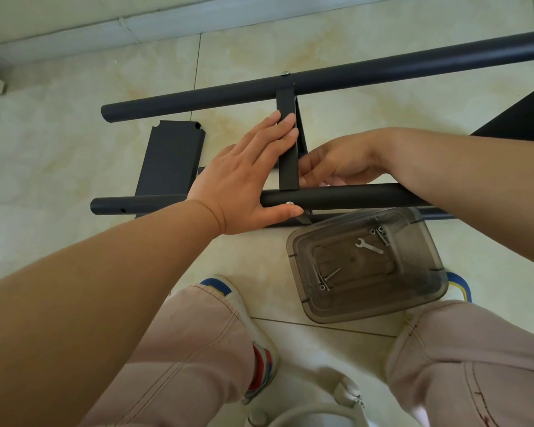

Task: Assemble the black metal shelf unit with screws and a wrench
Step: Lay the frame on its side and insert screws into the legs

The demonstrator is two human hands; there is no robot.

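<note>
Two black metal tubes lie across the tiled floor, the far tube (336, 76) and the near tube (352, 197). An upright black shelf panel (287, 149) spans between them. My left hand (247, 177) lies flat with straight fingers against the panel's left face, its thumb touching a silver screw (289, 204) in the near tube. My right hand (336, 163) reaches behind the panel's right side with curled fingers; what they hold is hidden. A small silver wrench (369, 245) and several screws (321, 278) lie in a smoky clear plastic box (426, 291).
A loose black shelf panel (170, 158) lies flat on the floor to the left. Another black panel (524, 115) shows at the right edge. My knees and shoes (256, 343) are below, beside a white stool base (321, 408). A wall skirting (136, 29) runs along the back.
</note>
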